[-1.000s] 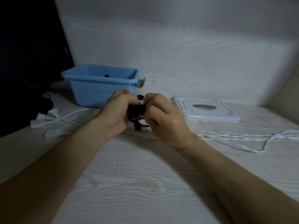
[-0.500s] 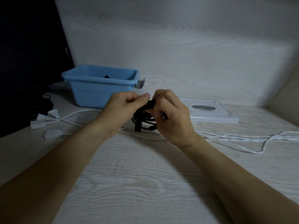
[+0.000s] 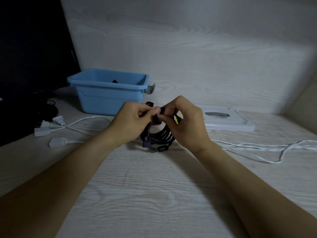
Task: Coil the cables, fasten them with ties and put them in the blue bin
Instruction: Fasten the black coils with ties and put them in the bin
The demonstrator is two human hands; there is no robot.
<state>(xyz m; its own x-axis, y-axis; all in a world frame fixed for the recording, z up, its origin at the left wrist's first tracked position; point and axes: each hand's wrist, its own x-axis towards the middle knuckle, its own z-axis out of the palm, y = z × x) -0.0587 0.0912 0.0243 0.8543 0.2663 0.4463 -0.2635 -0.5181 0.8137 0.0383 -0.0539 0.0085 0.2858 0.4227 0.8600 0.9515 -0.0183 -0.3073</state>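
A pale wood-grain table [image 3: 154,194] fills the lower part of the view, with a wall of the same pale grain behind it. A dark screen [image 3: 32,57] stands at the table's far left, taller than the blue bin [image 3: 109,95] beside it. The bin sits at the back of the table, left of centre; something small and dark shows inside near its far rim, too little to identify. A grey clip hangs at the bin's right end. To the right of the bin a flat white lid [image 3: 228,120] lies on the table.

In front of the bin, both bare forearms reach in from the bottom corners and meet. The left hand [image 3: 132,122] and the right hand [image 3: 187,124] are close together, fingers curled, each pinching at the top of a coiled black cable [image 3: 159,136] where a dark tie [image 3: 157,115] wraps the loops. The coil hangs below the fingers, its lower loops and a plug end resting on or just above the table; which one I cannot tell. A bit of yellow shows by the right fingers.

A white cable [image 3: 257,146] trails loose across the table right of the bin, and white plugs [image 3: 49,127] with their leads lie on the table left of the hands, in front of the screen.
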